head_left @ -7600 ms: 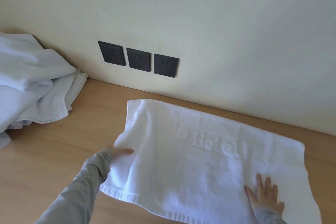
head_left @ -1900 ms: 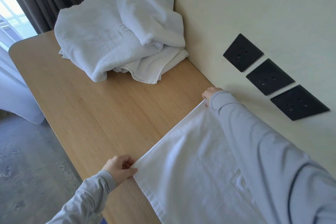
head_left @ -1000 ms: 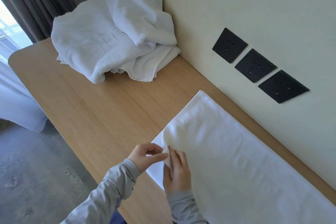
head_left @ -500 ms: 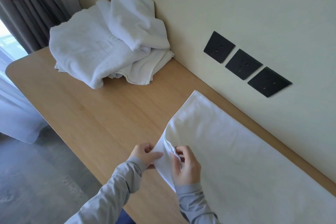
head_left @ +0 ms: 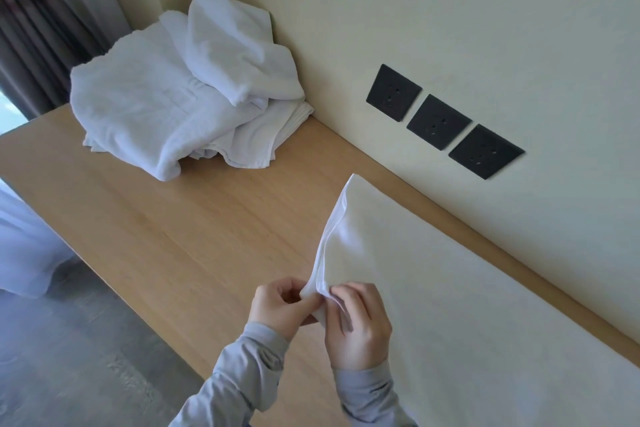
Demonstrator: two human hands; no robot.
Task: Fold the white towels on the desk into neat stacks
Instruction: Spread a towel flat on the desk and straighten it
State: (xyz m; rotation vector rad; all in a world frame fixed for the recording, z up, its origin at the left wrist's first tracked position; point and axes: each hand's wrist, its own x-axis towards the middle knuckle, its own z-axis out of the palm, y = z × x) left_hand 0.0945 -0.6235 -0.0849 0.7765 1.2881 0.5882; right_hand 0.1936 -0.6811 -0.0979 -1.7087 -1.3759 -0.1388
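Change: hands drawn closer at the corner than half a second ago | left hand (head_left: 281,309) pinches the lifted near corner of the flat white terry towel (head_left: 450,305), fingers curled | right hand (head_left: 361,328) pinches the same corner, back upward | towel lies along light wooden surface (head_left: 173,236) by wall (head_left: 450,10) | rumpled white towel pile (head_left: 156,107) far left.

head view, looking down close over desk (head_left: 145,239), facing wall (head_left: 450,10)
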